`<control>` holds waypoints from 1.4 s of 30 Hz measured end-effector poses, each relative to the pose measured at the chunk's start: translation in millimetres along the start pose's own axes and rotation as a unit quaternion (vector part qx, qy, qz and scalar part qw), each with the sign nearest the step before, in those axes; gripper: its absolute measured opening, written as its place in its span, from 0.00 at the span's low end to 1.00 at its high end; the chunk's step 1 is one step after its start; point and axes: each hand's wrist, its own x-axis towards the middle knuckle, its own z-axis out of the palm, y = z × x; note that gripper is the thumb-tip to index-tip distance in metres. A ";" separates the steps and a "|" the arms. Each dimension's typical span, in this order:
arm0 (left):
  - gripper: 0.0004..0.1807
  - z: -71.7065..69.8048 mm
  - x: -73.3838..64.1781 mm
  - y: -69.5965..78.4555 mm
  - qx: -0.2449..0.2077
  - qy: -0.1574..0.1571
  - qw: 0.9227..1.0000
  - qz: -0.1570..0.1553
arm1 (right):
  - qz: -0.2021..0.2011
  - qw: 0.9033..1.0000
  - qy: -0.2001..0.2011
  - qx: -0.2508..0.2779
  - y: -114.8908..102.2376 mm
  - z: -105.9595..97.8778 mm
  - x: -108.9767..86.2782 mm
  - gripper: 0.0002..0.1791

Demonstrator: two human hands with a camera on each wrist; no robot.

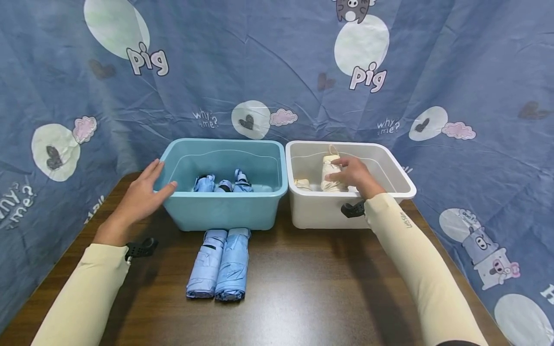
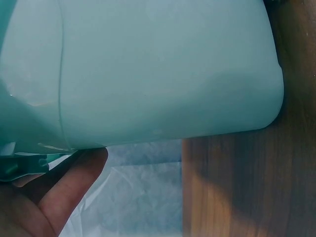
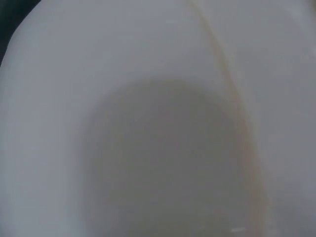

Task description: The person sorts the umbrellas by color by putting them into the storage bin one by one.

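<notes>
So the right hand [image 1: 355, 175] has a cream rolled-up bundle [image 1: 330, 174] by its right side, loop end toward the white bin's [image 1: 318, 211] back edge, and there's another cream roll [image 1: 302, 184] down by that bin's near-left corner. Left hand [image 1: 139, 199] is just resting on the teal bin's [image 1: 220, 212] left end, fingers pretty straight. Three blue bundles [image 1: 205, 183] show inside along its near edge, and two blue rolls [image 1: 232, 269] lie flat side by side out front, pointing toward the table's [image 1: 298, 288] near edge.
</notes>
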 end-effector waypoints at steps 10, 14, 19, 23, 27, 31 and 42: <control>0.44 0.1 1.7 0.4 0.002 0.003 1.000 0.006 | -0.013 0.997 0.012 -0.073 0.1 0.8 1.1 0.33; 0.44 0.2 0.6 -0.5 0.003 0.004 1.000 0.007 | -0.010 0.997 0.013 -0.072 -1.8 1.0 -1.5 0.33; 0.44 -0.2 0.5 -0.5 0.001 0.007 1.000 0.008 | 0.002 1.000 0.021 -0.019 -1.6 0.0 -2.5 0.33; 0.45 0.8 1.0 0.2 0.002 -0.001 1.000 0.001 | 0.009 1.000 0.020 -0.017 -0.6 -0.5 -1.7 0.35; 0.46 1.5 1.0 0.0 0.004 -0.002 1.000 -0.003 | 0.010 1.000 0.012 -0.020 -0.3 -0.9 -0.1 0.36; 0.46 0.2 1.4 0.5 0.000 -0.003 1.000 -0.003 | -0.003 0.999 0.012 -0.041 -1.9 -3.2 1.8 0.37; 0.45 -0.2 0.8 0.9 -0.003 -0.001 1.000 0.002 | -0.030 0.999 0.011 0.029 -17.5 -10.9 -11.0 0.35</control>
